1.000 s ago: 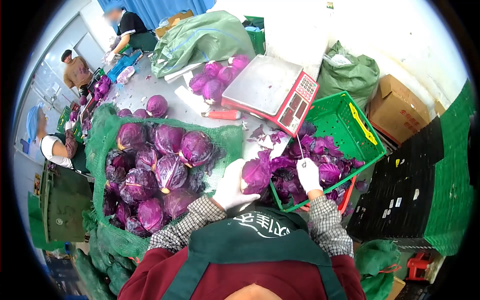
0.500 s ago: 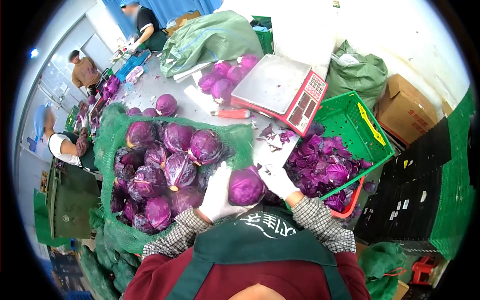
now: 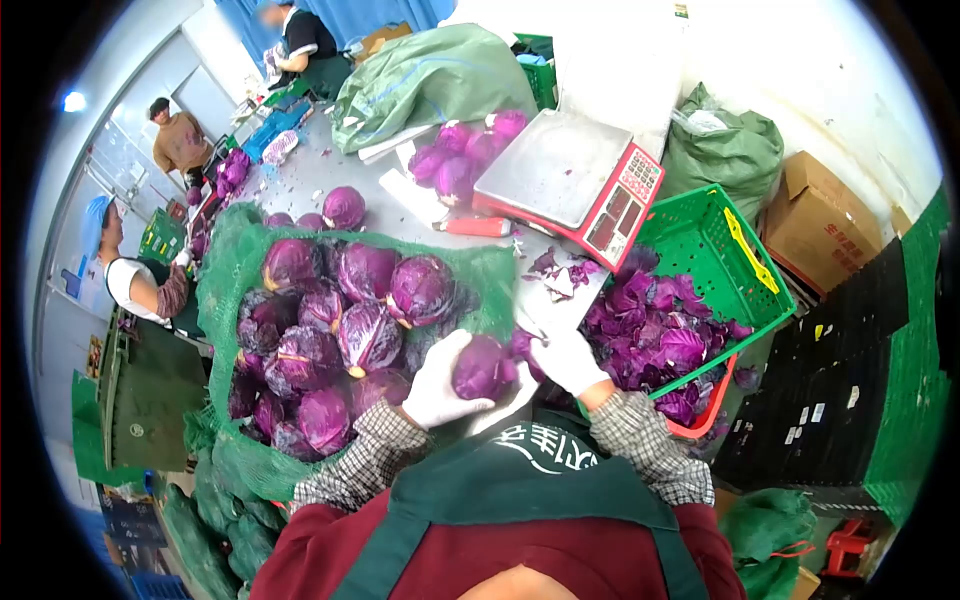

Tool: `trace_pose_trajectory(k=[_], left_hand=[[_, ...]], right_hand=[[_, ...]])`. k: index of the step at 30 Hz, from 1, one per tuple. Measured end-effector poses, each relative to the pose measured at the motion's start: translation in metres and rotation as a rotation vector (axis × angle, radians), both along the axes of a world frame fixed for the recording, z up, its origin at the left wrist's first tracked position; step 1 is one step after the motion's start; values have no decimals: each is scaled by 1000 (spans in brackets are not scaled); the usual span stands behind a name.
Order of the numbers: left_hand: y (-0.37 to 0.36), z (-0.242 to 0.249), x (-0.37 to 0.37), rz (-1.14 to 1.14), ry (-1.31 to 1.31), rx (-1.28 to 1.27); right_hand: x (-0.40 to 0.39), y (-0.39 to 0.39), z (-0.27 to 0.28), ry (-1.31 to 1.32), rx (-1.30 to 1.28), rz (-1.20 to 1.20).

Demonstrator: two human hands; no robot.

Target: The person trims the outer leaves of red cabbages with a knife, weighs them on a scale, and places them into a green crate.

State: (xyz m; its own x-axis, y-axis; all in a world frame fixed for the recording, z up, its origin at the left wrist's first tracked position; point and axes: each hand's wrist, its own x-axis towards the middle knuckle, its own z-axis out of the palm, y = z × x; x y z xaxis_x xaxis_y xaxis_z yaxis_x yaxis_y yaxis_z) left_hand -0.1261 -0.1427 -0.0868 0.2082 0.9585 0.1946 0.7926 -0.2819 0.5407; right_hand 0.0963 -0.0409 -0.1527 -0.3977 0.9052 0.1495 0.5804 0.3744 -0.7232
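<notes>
My left hand (image 3: 437, 388), in a white glove, holds a red cabbage (image 3: 482, 368) in front of my chest. My right hand (image 3: 566, 360), also gloved, is closed at the cabbage's right side, against a loose outer leaf. A pale blade that looks like a knife (image 3: 503, 402) runs from that hand down-left under the cabbage. To the left, an open green mesh sack (image 3: 222, 300) lies full of several red cabbages (image 3: 368, 335). To the right, a green crate (image 3: 738, 250) holds cut purple leaves (image 3: 655, 335).
A red-and-steel scale (image 3: 565, 180) stands on the steel table (image 3: 320, 175), with loose cabbages (image 3: 455, 165) and a red-handled knife (image 3: 475, 226) beside it. Green sacks, a cardboard box (image 3: 830, 220) and black crates (image 3: 830, 380) fill the right. Other people (image 3: 135, 282) work at left.
My right hand came back from the green crate to the cabbage. Both hands drew the cabbage in towards my chest and turned it.
</notes>
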Motion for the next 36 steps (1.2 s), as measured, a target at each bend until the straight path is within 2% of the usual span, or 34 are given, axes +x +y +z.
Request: trace_pose_trajectory(k=[1, 3, 5, 6, 7, 8, 9, 11, 12, 13, 15, 16, 18, 19, 22, 24, 25, 27, 29, 30, 32, 34, 36], left_hand=[[-2, -4, -6, 7, -83, 27], [-7, 4, -2, 21, -311, 100], [0, 25, 7, 26, -289, 136], [5, 29, 11, 18, -300, 140], [11, 32, 16, 5, -311, 153], [15, 35, 21, 2, -233, 174], [16, 31, 26, -16, -315, 150], [20, 28, 36, -57, -469, 101], [21, 39, 39, -93, -364, 107], [17, 36, 38, -31, -389, 120], [13, 40, 32, -34, -208, 192], [10, 41, 30, -68, -201, 212], [11, 44, 30, -142, -195, 265], [9, 39, 29, -155, -293, 213], [2, 51, 41, -167, -576, 132], [2, 59, 41, -148, -804, 23], [6, 60, 41, -111, -867, 35], [9, 49, 33, 14, -1279, -183], [14, 47, 33, 33, -1327, -219], [17, 48, 33, 25, -1372, -319], [22, 37, 28, -32, -1478, -534], [27, 18, 25, -22, -1605, -702], [28, 15, 24, -26, -1638, -819]], right_hand=[[17, -1, 24, 136, 15, 16], [52, 3, 40, 18, -65, -145], [78, 7, 43, 19, 69, -279], [81, 5, 58, 129, 92, -219], [71, -6, 118, 250, -190, -56], [58, -8, 103, 272, -15, 33], [48, -12, 85, 295, 160, 115], [30, -30, 102, 186, 230, 192], [27, -34, 109, 170, 129, 202], [29, -33, 104, 179, 112, 174], [34, -28, 90, 197, 71, 134], [38, -26, 95, 132, 158, 127], [36, -22, 86, 253, 234, 27], [35, -19, 84, 321, 226, -19], [55, 12, 65, 287, 273, -334], [92, 31, 34, 120, 289, -441], [112, 33, 26, -60, 90, -456], [132, 29, -9, 8, 20, -470], [104, 6, 49, 359, -266, -334], [91, 0, 67, 560, -322, -166], [71, -1, 101, 622, -370, 8], [53, 7, 117, 797, -581, 148], [42, 10, 120, 761, -705, 248]])
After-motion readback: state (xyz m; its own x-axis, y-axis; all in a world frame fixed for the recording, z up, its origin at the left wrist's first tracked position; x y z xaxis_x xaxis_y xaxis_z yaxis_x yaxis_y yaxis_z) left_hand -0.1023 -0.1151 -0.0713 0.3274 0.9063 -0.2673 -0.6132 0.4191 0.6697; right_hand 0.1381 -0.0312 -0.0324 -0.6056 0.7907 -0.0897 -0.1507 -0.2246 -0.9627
